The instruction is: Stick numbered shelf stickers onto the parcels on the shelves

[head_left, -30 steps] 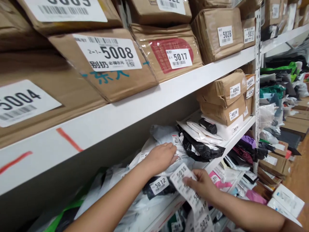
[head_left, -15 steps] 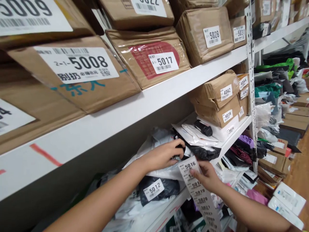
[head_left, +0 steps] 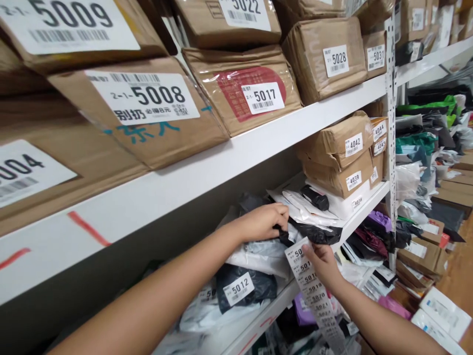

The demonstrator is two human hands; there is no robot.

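Note:
My left hand reaches onto the lower shelf, its fingers closed on a small black plastic parcel, mostly hidden beneath them. Close by on the right, my right hand pinches the top of a long strip of number labels between thumb and fingers. The strip hangs down past the shelf edge, its printed numbers running 5019, 5020 and on. Below my left hand, a dark plastic parcel labelled 5012 lies among white and grey mailing bags.
Brown cartons, such as the one labelled 5017, line the upper white shelf. Stacked boxes stand on the lower shelf, right of flat white parcels. A perforated upright separates this bay from shelves with many more bags.
My left hand's fingers have closed down onto the black parcel. My right hand's thumb now covers part of the top label. The whole view has shifted slightly.

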